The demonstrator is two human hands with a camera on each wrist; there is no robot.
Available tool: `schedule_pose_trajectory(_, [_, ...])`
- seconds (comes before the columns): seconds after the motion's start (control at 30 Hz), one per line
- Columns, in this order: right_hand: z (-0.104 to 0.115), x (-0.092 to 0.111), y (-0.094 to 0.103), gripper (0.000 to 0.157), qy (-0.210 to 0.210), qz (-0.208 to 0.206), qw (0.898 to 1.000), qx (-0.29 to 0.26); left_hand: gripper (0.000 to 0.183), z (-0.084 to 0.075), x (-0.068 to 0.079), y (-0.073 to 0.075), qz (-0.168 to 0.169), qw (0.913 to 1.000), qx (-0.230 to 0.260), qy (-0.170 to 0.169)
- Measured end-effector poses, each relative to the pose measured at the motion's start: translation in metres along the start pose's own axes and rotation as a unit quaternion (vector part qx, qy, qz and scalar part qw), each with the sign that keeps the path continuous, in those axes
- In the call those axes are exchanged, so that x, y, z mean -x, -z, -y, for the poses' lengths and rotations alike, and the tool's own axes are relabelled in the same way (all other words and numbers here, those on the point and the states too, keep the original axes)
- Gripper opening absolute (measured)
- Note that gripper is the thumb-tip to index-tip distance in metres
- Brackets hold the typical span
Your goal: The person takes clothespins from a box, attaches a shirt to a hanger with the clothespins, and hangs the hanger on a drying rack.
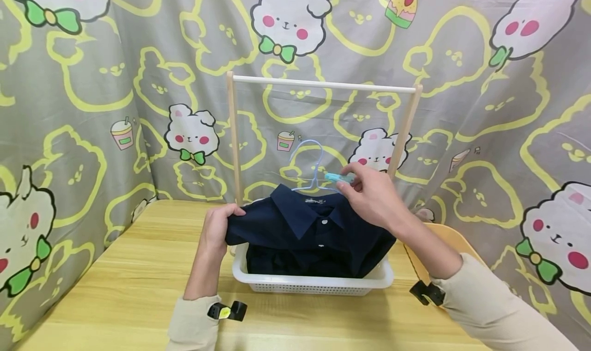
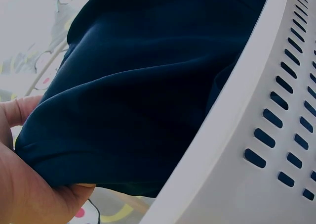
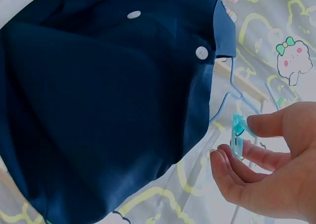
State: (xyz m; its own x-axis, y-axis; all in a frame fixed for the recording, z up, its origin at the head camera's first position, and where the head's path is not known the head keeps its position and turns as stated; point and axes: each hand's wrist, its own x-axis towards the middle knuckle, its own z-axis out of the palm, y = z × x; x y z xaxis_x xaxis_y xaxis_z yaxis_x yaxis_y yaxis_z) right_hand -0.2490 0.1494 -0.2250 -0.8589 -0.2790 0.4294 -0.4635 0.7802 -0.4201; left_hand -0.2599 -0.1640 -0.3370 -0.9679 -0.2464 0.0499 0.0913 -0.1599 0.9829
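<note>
A navy collared shirt (image 1: 295,238) with white buttons hangs on a light blue hanger (image 1: 315,172), its lower part bunched in a white basket (image 1: 314,281). My left hand (image 1: 217,225) grips the shirt at its left sleeve or shoulder; in the left wrist view the fabric (image 2: 123,100) lies between thumb and fingers. Above the shirt's right shoulder, my right hand (image 1: 371,192) pinches a light blue clothespin (image 1: 338,178) between thumb and fingers. The right wrist view shows the clothespin (image 3: 238,135) apart from the shirt, near the hanger.
Behind the basket stands a rack with wooden posts (image 1: 234,135) and a white crossbar (image 1: 323,84). An orange-yellow tray-like object (image 1: 454,238) lies at the right, partly behind my right forearm. The wooden table (image 1: 115,289) meets a patterned grey curtain (image 1: 138,74).
</note>
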Motion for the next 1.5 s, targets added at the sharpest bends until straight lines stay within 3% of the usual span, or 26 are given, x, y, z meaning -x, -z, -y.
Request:
schedule_pose_trajectory(0.47, [0.014,-0.003,-0.009,0.022,0.032,-0.047,0.998,-0.020,0.022,0.000,0.000,0.000,-0.005,1.0000,-0.001,-0.002])
schedule_pose_trajectory(0.83, [0.026,-0.002,-0.011,0.030,0.018,-0.032,0.998,-0.049,0.023,0.000,-0.001,-0.001,-0.004,1.0000,0.004,-0.004])
schedule_pose_trajectory(1.5, [0.048,-0.009,-0.029,0.032,0.037,-0.042,0.992,-0.111,0.021,0.001,0.000,-0.003,-0.007,1.0000,-0.001,0.001])
